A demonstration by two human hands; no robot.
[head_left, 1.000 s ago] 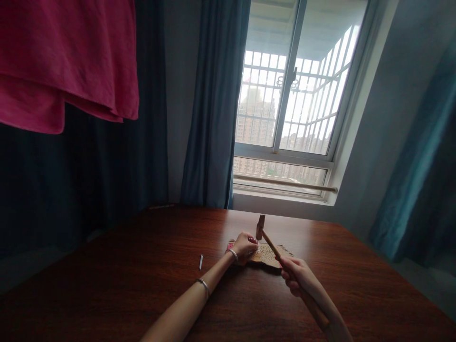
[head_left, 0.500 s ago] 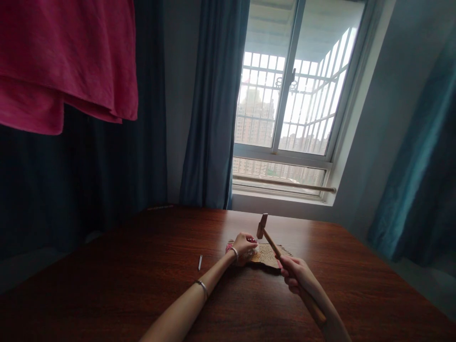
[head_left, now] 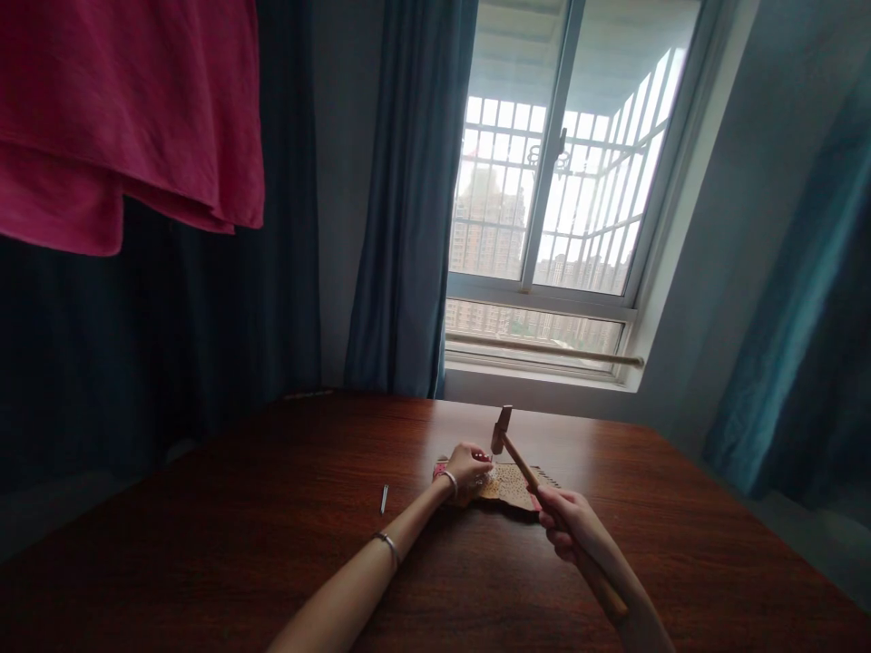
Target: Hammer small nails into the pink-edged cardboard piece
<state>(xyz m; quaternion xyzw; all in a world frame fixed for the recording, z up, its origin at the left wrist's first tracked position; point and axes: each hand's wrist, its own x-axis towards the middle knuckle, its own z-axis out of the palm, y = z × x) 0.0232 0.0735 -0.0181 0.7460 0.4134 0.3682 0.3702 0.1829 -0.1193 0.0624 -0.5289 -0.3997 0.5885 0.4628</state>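
My right hand [head_left: 570, 523] is closed around the wooden handle of a hammer [head_left: 523, 467]. The hammer head is raised, just above and beside my left fingertips. My left hand [head_left: 469, 465] has its fingers pinched together over a flat tan piece [head_left: 513, 485] covered in small dots. Something thin and upright seems to stick up from the pinch, but it is too small to name. Dark red shows by those fingers, and pink marks the piece's left end. The piece has uneven edges, and my left hand hides part of it.
A slim metal rod [head_left: 385, 499] lies on the brown wooden table [head_left: 238, 544], left of my left forearm. Beyond the table are a barred window [head_left: 544, 209] and blue curtains [head_left: 405, 199]. Pink cloth [head_left: 129, 118] hangs at the upper left.
Hardly anything differs. The view has shifted very slightly; both hands and the raised hammer keep nearly the same places.
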